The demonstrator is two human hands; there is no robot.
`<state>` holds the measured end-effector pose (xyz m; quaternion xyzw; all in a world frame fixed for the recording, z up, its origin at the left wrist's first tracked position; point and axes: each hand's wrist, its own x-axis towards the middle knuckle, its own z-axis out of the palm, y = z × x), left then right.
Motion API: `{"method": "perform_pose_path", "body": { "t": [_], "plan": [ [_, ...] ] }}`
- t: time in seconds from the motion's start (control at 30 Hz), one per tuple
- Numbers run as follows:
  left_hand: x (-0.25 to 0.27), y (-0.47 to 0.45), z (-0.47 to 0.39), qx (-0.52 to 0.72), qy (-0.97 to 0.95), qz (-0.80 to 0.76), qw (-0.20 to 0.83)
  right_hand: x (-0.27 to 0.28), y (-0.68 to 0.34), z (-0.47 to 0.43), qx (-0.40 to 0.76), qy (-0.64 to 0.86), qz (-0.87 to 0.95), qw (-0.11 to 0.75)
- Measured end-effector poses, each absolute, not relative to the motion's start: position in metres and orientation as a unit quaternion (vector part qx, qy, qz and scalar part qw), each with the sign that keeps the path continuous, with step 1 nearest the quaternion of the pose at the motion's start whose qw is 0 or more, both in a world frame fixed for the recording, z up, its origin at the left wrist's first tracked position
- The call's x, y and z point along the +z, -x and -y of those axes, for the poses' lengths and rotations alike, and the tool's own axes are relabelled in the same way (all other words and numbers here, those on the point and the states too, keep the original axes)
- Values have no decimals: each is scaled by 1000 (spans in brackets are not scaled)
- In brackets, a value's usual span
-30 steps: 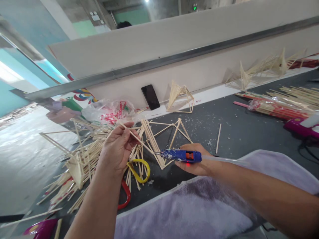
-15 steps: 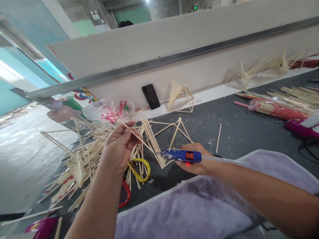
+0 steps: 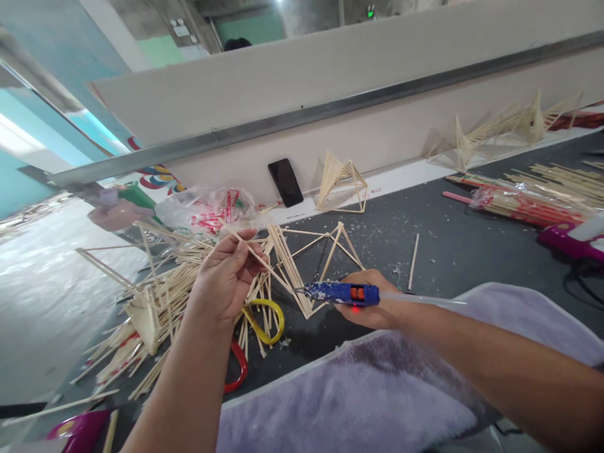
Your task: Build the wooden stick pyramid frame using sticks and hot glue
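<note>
Pinched in my left hand (image 3: 231,270) is a thin wooden stick (image 3: 270,269), slanting down to the right. My right hand (image 3: 365,302) is wrapped round a blue glue gun (image 3: 340,293) with a clear glue stick coming out of its back. The gun's nozzle is at the lower end of the stick; whether they touch I cannot tell. Behind and below lies a frame of glued sticks (image 3: 330,251) on the dark table. Scissors (image 3: 265,322) with one yellow and one red handle lie by my left wrist, partly hidden by my forearm.
Loose sticks (image 3: 189,264) are heaped at left beside another stick model (image 3: 144,314). A phone (image 3: 285,182) and a finished-looking stick model (image 3: 340,184) lean near the wall. Bagged sticks (image 3: 519,204) and a purple tool (image 3: 570,242) lie at right. A purple-grey cloth (image 3: 358,390) covers the front.
The glue gun in my right hand has shifted very slightly left. My left hand and the stick look nearly unchanged.
</note>
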<state>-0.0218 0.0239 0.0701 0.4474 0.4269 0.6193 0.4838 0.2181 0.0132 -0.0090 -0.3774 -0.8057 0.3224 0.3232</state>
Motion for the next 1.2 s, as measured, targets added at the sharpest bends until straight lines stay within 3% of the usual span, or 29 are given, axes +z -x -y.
{"method": "perform_pose_path", "body": {
  "t": [0.1, 0.23, 0.43, 1.2],
  "plan": [
    [70, 25, -21, 573, -464, -408, 538, -5, -220, -13, 371, 383, 779, 330],
    [68, 28, -14, 401, -530, -394, 635, 1, -223, -14, 409, 389, 729, 387],
    [61, 25, -11, 235, -590, -411, 654, 11, -224, -13, 381, 420, 681, 463],
    [62, 11, -7, 197, -603, -427, 644, 12, -223, -10, 394, 445, 672, 441]
  ]
}}
